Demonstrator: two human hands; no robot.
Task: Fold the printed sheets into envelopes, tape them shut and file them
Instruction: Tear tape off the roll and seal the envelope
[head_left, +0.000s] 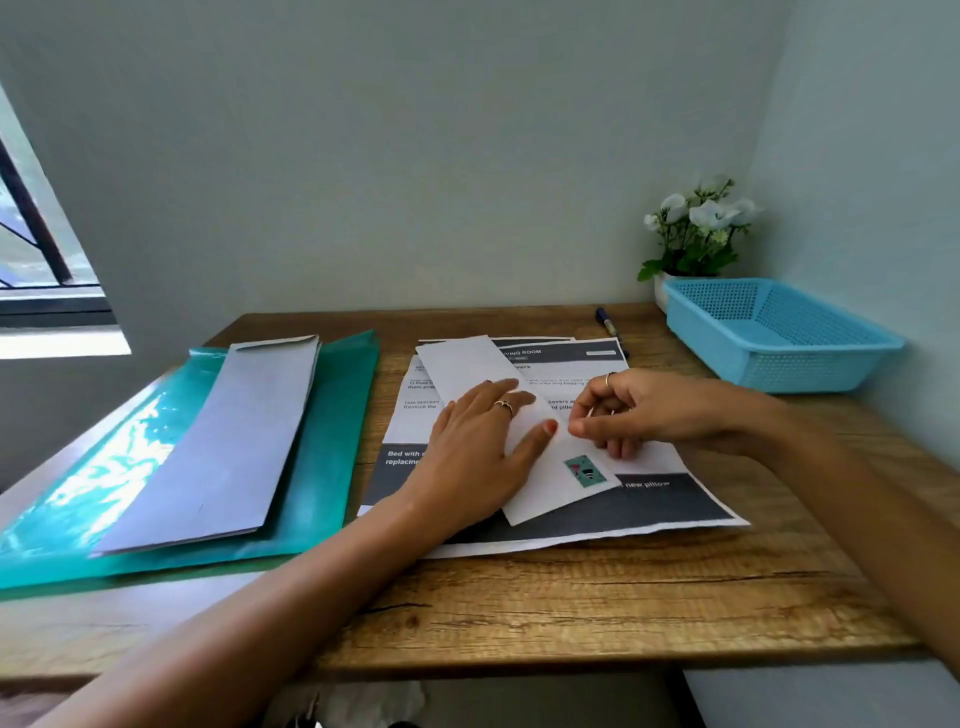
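Note:
A white envelope (467, 364) with a teal stamp (586, 471) at its near end lies slantwise on a stack of printed sheets (649, 499) in the middle of the wooden desk (571, 597). My left hand (480, 447) lies flat on the envelope, fingers spread, pressing it down. My right hand (644, 408) hovers at the envelope's right edge with thumb and forefinger pinched together; I cannot tell whether they hold anything. More blank envelopes (223, 447) rest in a pile on a teal plastic folder (332, 431) at the left.
A blue plastic basket (779, 332) stands at the back right corner, with a pot of white flowers (696, 234) behind it. A dark marker pen (607, 321) lies beyond the sheets. Walls close the desk at the back and right; a window is at the left.

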